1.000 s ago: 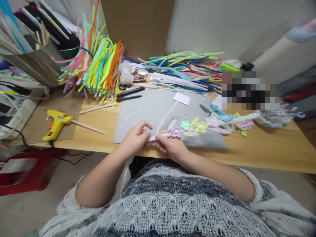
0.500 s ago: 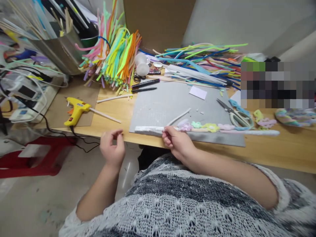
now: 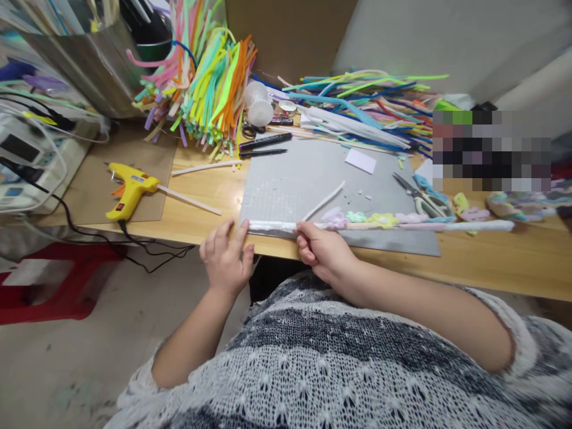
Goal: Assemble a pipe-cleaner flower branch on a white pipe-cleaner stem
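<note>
Flowered stick [image 3: 272, 226] lies lengthwise before the person, along the near edge of a grey mat [image 3: 277, 185], its right end running out past the mat over the wooden table [image 3: 487, 256]. The right hand [image 3: 328, 250] pinches it between thumb and forefinger, the other fingers curled in; the left hand [image 3: 226, 262] is spread, a fingertip at the stick's white left end. To my eye the work is partway: flowers [image 3: 383, 221] in purple, green, yellow and pink already sit in a row right of the pinch, while the stretch between the hands is plain white. A white strip [image 3: 325, 201] juts up beside the right hand, its far end free. How much is left I can't tell from here. Beyond are scissors [image 3: 431, 204], a white card [image 3: 361, 161] and, off left, a yellow glue gun [image 3: 134, 185]. Farther back come two pens [image 3: 266, 142], a bright bundle of fuzzy stems [image 3: 214, 95] and a loose pile of stems [image 3: 357, 107], with a brown board [image 3: 290, 36] behind
</note>
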A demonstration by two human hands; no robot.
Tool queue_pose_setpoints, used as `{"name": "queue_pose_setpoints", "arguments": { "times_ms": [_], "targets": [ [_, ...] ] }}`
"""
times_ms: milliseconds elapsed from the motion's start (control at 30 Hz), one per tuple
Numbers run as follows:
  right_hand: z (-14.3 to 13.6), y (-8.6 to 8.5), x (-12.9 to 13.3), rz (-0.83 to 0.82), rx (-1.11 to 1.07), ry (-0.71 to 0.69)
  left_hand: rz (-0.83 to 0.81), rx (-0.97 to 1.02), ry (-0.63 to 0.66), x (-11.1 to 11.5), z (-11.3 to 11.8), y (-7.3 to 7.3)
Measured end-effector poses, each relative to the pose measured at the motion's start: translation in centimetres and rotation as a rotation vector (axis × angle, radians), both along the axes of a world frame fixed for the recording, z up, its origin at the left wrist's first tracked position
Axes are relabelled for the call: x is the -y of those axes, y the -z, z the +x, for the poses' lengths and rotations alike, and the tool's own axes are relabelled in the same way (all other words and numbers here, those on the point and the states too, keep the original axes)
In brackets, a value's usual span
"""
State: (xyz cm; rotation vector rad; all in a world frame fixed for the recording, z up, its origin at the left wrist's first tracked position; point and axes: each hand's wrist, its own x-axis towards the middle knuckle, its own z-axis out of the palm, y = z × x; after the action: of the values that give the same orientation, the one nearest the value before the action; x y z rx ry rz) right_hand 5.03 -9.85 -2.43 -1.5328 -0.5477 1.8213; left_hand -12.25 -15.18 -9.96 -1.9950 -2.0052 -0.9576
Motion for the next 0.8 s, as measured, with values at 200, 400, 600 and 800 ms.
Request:
{"name": "queue_pose_setpoints", "arguments": {
  "times_ms": [200,400,600,800],
  "targets": [
    [0.1,-0.3,-0.1,-0.068,-0.008,-0.011,0.016,0.024,-0.029,-0.2,0.9,-0.4],
    [-0.1,-0.5,-0.1,-0.067,-0.018,-0.002,0.116,-0.038,0.070,-0.2,1.8,-0.7],
    [-0.2,-0.3,0.0,-0.052,-0.026,0.001,0.106,-0.137,0.237,-0.1,2.0,-0.1],
    [-0.2,-0.2,0.0,-0.034,-0.024,0.013,-0.024,0.013,0.232,-0.2,2.3,-1.9]
  ]
}}
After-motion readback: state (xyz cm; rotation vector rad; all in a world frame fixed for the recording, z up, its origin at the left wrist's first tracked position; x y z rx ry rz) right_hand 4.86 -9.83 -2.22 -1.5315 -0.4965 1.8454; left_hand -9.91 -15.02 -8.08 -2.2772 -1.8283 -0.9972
